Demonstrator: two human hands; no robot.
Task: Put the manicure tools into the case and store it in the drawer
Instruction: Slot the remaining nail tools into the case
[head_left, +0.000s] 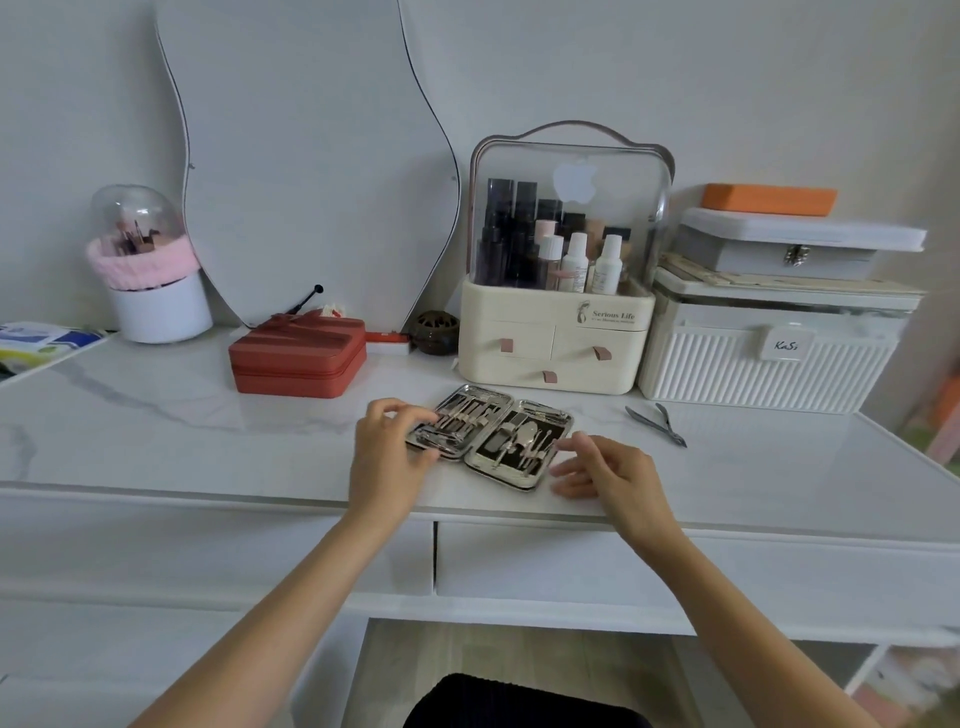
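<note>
Here, left hand seemingly gripping the open case edge, right hand hovering beside, fingers relaxed.

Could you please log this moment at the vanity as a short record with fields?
case: manicure case lies open flat on the table, tools strapped in both halves
loose tool: nippers on the table right of the case, outside it
left hand: left hand at the case's left half, fingers curled over its edge
right hand: right hand beside the right half, fingers relaxed, holding nothing
drawer: drawer under the tabletop, closed
</note>
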